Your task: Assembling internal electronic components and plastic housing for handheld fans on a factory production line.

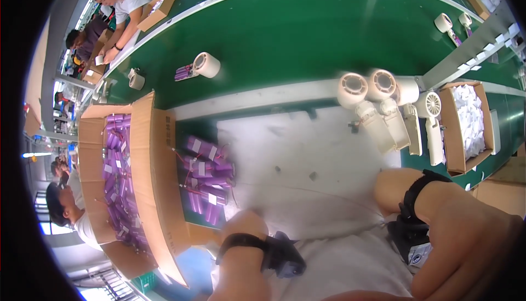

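Observation:
My left hand (245, 225), with a strapped wrist device, is blurred at the near left edge of a white mat (296, 158). It is nearest to a loose pile of purple battery packs (205, 172) with white labels and thin red wires. My right hand (390, 187), also strapped at the wrist, is smeared over the mat's right side, just below several cream handheld fan bodies (378, 125). Some of these have open handle shells; one shows a round slotted grille. The fingers of both hands are blurred or hidden, and no held thing can be made out.
A tall cardboard box (159, 175) full of purple packs stands at left. At right, a smaller box (463, 158) holds white pieces. A green conveyor belt (296, 32) beyond the rail carries fan units (206, 65). A metal post (466, 49) rises at right. Co-workers (129, 5) sit at far left.

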